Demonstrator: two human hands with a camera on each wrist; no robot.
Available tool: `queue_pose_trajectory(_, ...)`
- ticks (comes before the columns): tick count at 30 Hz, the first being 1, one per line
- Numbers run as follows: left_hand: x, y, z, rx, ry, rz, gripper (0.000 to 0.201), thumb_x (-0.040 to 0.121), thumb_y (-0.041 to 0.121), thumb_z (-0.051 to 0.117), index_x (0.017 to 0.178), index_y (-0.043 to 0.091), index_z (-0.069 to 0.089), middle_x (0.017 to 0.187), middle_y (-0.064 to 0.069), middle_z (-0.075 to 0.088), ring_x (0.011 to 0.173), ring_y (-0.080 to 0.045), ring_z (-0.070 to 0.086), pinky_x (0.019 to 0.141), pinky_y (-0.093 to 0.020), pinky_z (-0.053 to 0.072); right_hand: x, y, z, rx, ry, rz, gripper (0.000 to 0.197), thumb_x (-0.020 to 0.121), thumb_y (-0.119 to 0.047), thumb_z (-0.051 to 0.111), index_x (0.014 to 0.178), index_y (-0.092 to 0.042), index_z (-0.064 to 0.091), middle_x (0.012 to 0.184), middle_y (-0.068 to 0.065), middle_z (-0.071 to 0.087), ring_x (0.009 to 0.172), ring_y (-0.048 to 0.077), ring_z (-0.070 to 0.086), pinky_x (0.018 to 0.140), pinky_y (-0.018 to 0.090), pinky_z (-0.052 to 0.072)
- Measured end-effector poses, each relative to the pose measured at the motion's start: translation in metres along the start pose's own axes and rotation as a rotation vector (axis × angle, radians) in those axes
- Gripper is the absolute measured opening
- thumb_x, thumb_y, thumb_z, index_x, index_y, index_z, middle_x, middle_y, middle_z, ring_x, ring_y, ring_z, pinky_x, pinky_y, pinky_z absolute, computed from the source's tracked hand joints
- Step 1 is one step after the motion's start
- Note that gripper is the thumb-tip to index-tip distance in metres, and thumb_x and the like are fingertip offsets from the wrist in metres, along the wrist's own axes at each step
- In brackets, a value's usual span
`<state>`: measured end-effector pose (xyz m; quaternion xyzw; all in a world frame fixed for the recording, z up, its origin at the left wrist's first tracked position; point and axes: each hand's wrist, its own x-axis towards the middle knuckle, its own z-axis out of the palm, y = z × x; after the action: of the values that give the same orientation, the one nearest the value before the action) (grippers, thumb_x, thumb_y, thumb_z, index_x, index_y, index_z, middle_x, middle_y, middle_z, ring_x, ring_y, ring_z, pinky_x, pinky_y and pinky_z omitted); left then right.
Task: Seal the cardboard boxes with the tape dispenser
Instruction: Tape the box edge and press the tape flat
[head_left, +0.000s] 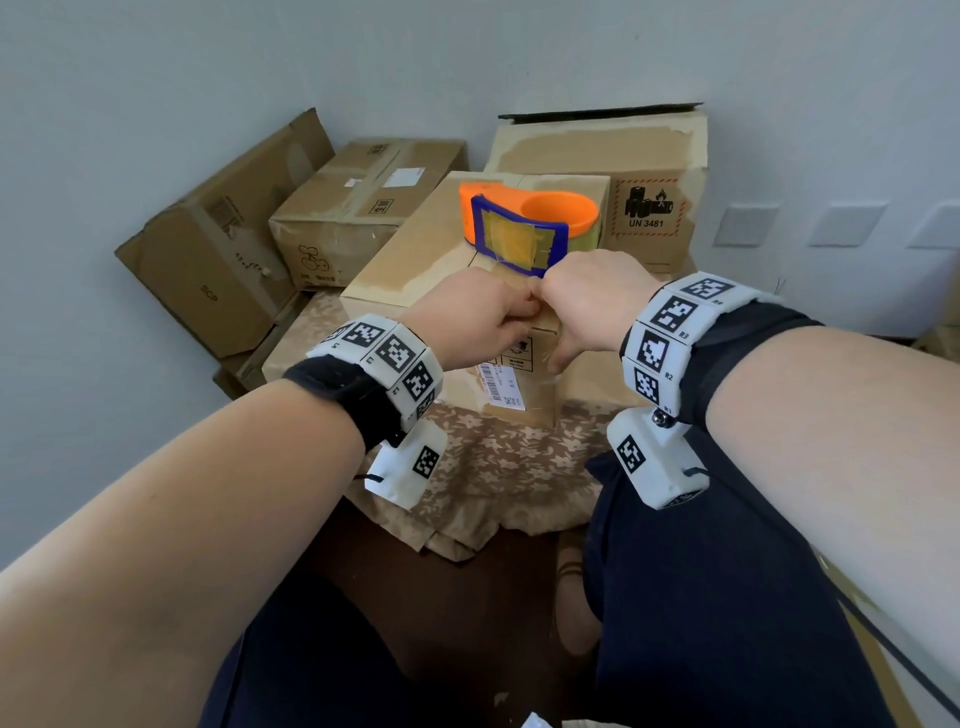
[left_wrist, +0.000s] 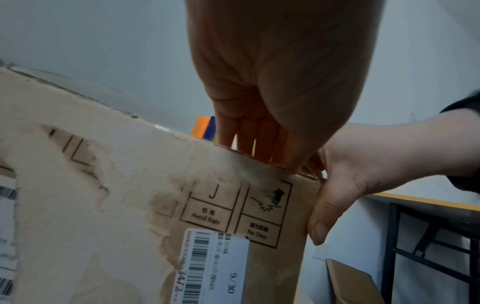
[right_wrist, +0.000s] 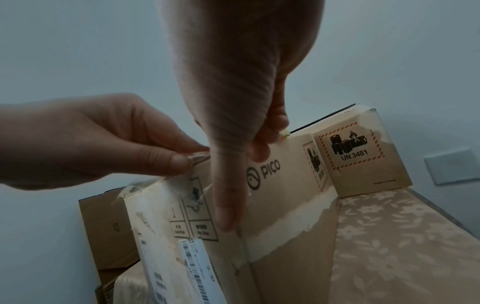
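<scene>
Box (head_left: 415, 260) sits on floral cloth (head_left: 493, 457), dispenser (head_left: 524, 223) resting on its top. Left hand (head_left: 478, 317) pinches clear tape (right_wrist: 200, 159) at box's near top edge. Right hand (head_left: 592, 306) touching left, thumb (right_wrist: 228, 201) pressed straight down box corner, fingers curled over top edge.

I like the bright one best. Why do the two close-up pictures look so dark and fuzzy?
Head view: evenly lit, with the orange and blue tape dispenser sharp. Left wrist view: dim, and the very close left hand looms soft. Right wrist view: dim too, the right hand blurred and grainy.
</scene>
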<state>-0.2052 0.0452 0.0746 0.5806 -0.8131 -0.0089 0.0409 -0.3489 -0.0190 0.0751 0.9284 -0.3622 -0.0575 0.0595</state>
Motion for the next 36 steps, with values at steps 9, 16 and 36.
queue_pose_trajectory(9, -0.001, 0.01, 0.007, -0.014, 0.132, 0.016, 0.021, 0.083, 0.017, 0.063, 0.1, 0.008, 0.071, 0.091, -0.009, 0.07, 0.086, -0.03, 0.061, 0.07, -0.034, 0.043, 0.0, 0.004, -0.004, 0.138, -0.084, -0.005, 0.056, 0.06, -0.053, 0.083, 0.096, -0.013, 0.065, 0.078, 0.001, 0.061, 0.076, 0.025, 0.061, 0.062, 0.033, 0.049)
queue_pose_trajectory(16, 0.001, 0.015, 0.009, -0.05, 0.167, 0.009, 0.022, 0.085, 0.025, 0.065, 0.098, 0.008, 0.07, 0.092, -0.007, 0.069, 0.087, -0.025, 0.061, 0.071, -0.033, 0.043, 0.001, 0.008, -0.007, 0.148, -0.121, -0.048, 0.046, 0.066, -0.043, 0.083, 0.091, -0.012, 0.062, 0.077, 0.002, 0.06, 0.076, 0.023, 0.059, 0.063, 0.03, 0.043)
queue_pose_trajectory(36, -0.005, 0.011, 0.006, -0.207, 0.198, -0.03, 0.013, 0.073, 0.015, 0.07, 0.085, 0.01, 0.074, 0.082, -0.001, 0.071, 0.077, -0.019, 0.062, 0.067, -0.025, 0.044, 0.005, 0.003, -0.005, 0.109, -0.031, 0.02, 0.049, 0.056, -0.056, 0.083, 0.071, -0.014, 0.063, 0.062, 0.0, 0.055, 0.058, 0.019, 0.055, 0.046, 0.025, 0.038)
